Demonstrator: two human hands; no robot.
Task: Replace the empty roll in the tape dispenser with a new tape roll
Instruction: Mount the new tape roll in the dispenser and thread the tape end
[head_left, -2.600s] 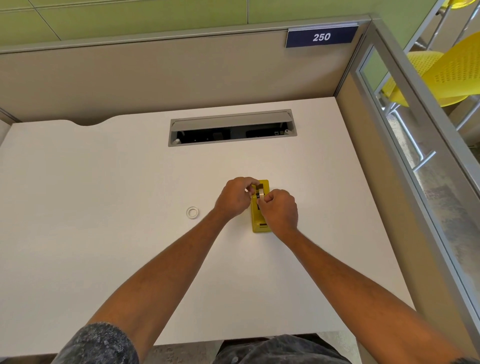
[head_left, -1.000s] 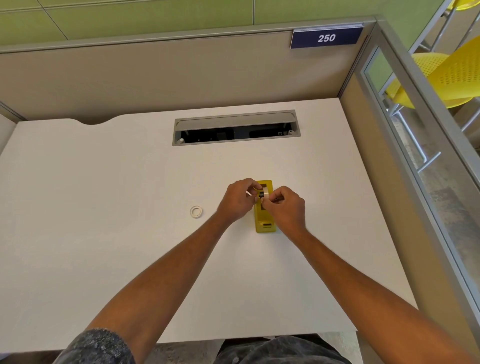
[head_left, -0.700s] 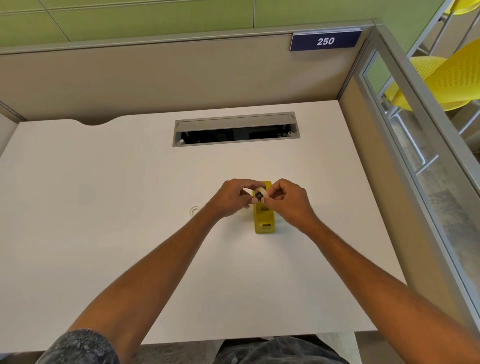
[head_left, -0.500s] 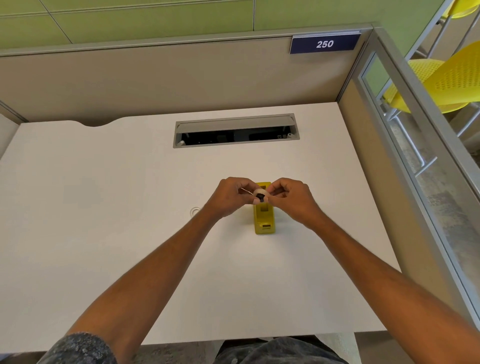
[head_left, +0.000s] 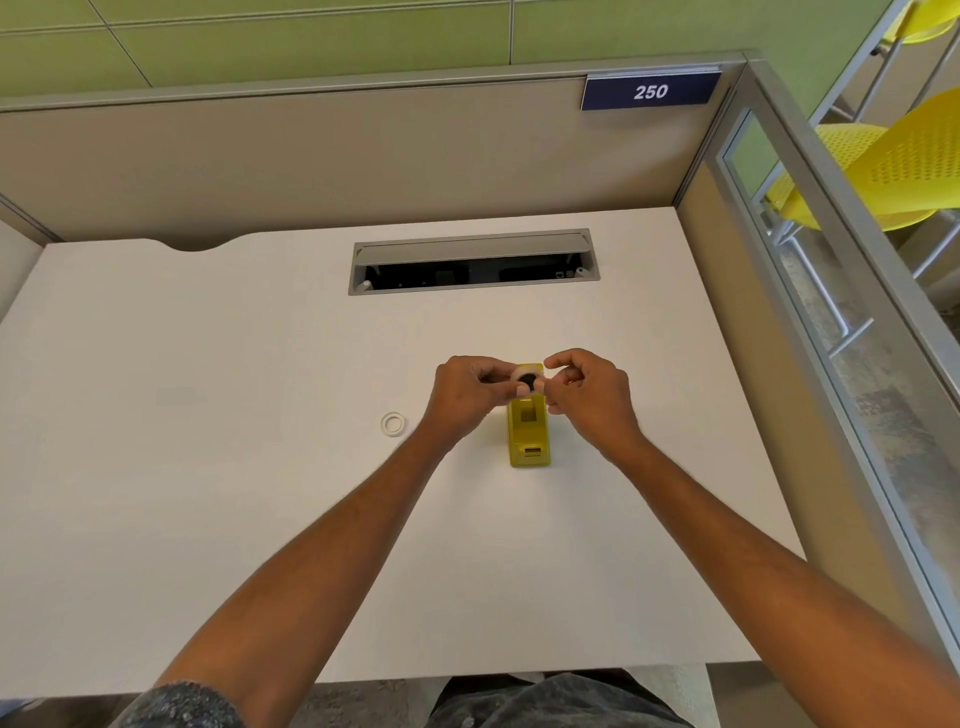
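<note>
Bare counter (head_left: 208, 519) runs wide to my left and near side — only the empty ring (head_left: 393, 424) interrupts it. The dispenser (head_left: 529, 441) stands centre; cable trough (head_left: 472, 249) behind; partition (head_left: 779, 389) close right.

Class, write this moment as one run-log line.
left hand, right hand: hold roll over dispenser | core: on desk, left of dispenser
</note>
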